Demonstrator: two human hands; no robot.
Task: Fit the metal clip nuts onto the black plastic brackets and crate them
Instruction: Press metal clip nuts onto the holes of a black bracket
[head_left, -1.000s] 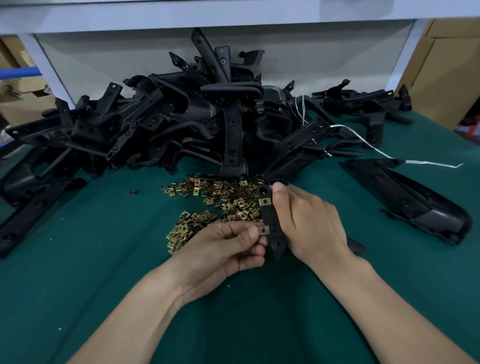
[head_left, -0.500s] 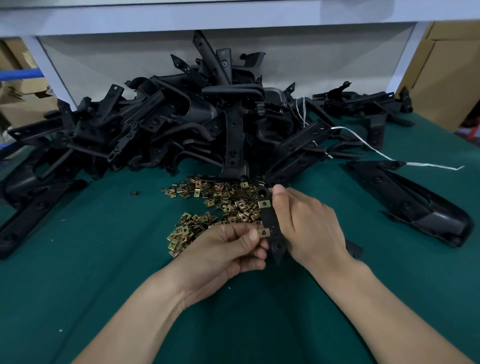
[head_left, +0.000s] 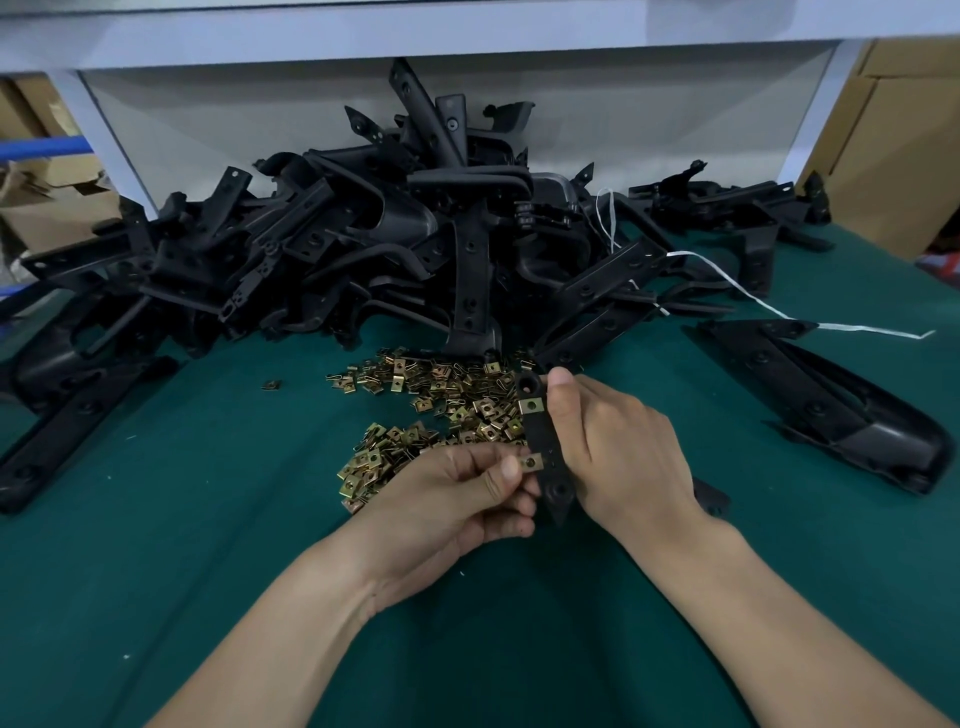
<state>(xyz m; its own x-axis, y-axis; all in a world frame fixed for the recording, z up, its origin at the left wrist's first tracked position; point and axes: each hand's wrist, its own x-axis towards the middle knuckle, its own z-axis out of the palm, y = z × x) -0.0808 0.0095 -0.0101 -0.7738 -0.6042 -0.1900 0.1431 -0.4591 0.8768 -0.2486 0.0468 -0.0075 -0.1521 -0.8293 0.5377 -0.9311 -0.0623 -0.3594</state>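
Fingers (head_left: 483, 453) of the left hand (head_left: 452, 499) are curled, thumb and forefinger pinching a brass-coloured clip nut (head_left: 531, 461) against the left edge of a black bracket (head_left: 543, 441), near its lower end. Right hand (head_left: 618, 457) grips the same bracket from the right. Its thumb lies along the upper edge and the other fingers wrap behind, hidden. The bracket stands roughly upright, held above the green-covered desk (head_left: 182, 545). A second clip nut (head_left: 531, 405) sits on the bracket's upper part, just under a round hole. A black tab (head_left: 709, 496) pokes out past the right wrist; cannot tell if it belongs to the held bracket.

Just beyond the hands, loose clip nuts (head_left: 447, 410) lie in a scattered pile on the desk, left of and behind the bracket. One stray nut (head_left: 271, 384) lies apart, further left. On the right, a long black moulding (head_left: 831, 410) lies flat on its own. On the left, a flat black bar (head_left: 67, 431) lies near the desk edge.

Farther back, a big heap of brackets (head_left: 415, 234) is tangled across most of the desk, a few sticking up. A white strap (head_left: 727, 275) trails from the heap out to the right.

Behind the heap is a white frame (head_left: 467, 36) with a pale back panel. Cardboard boxes (head_left: 893, 156) stand far right. More cardboard (head_left: 52, 208) and a blue tube (head_left: 41, 148) are far left.
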